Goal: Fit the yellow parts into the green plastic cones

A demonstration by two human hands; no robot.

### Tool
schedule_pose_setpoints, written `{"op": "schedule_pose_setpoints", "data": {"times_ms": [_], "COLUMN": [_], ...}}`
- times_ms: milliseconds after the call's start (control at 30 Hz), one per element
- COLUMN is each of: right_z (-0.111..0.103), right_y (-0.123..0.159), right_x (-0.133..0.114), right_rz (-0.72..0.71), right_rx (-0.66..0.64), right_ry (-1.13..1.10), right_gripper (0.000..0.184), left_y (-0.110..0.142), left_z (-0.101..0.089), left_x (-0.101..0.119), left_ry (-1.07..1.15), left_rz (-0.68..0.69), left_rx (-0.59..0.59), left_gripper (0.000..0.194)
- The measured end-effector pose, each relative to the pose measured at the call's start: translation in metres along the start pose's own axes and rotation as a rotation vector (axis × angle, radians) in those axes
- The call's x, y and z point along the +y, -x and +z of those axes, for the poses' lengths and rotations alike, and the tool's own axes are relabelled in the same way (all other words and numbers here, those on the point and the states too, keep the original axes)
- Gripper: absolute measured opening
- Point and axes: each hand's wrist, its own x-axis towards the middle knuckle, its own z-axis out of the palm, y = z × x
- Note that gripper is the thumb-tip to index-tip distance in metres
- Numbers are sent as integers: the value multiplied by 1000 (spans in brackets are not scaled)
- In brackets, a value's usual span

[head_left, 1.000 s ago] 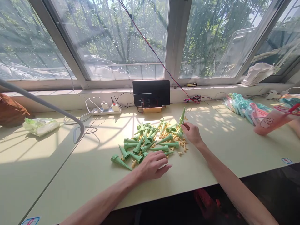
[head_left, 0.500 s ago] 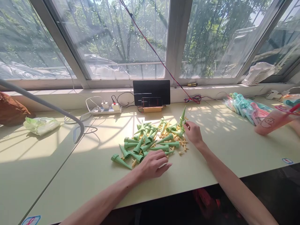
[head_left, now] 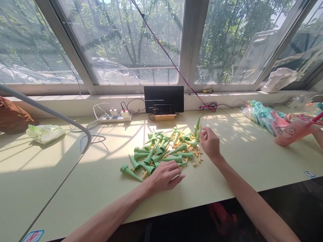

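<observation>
Release appears complete: my right hand (head_left: pixel 210 144), half-open and apparently empty, has eased back just beside the upright green spike (head_left: pixel 197 125) towards the worktop (head_left: pixel 252 164)'s back edge, while my left hand (head_left: pixel 165 175) rests loosely curled nearer the front edge, grip undeterminable.

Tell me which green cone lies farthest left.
The green cone at the front left of the pile, on its side, ribbed end outward; the other cones are all further right.

pale table (head_left: pixel 83 195) bears green cones (head_left: pixel 157 148), yellow pegs (head_left: pixel 199 156), a power strip (head_left: pixel 115 119) and a crumpled bag (head_left: pixel 45 133)
</observation>
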Motion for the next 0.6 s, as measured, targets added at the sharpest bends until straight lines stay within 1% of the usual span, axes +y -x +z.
{"op": "schedule_pose_setpoints", "data": {"times_ms": [33,100,200,267,333,433,533,600], "right_z": [-1,-2,0,4,7,13,16,18], "right_y": [-1,-4,-11,-15,-17,-17,-14,-13], "right_x": [-6,-18,-35,-42,-44,-41,-38,-37], "right_rz": [-61,-158,-191,-175,-153,-133,-116,-112], "right_rx": [-52,-196,-402,-499,-556,-605,-628,-619], "right_ry": [20,87,211,283,339,385,385,376], "right_gripper": [25,20,17,16,13,11,8,9], "left_y": [0,0,2,2,2,1,1,1], "left_z": [0,0,1,0,0,-1,-1,-1], "left_x": [0,0,-1,0,0,1,1,0], "left_ry": [-2,-8,-14,-13,-14,-17,-21,-19], "left_rz": [1,-1,-2,6,14,23,24,19], "left_rx": [1,-2,-4,0,5,8,10,12], "left_gripper": [19,18,18,18,18,18,18,19]}}
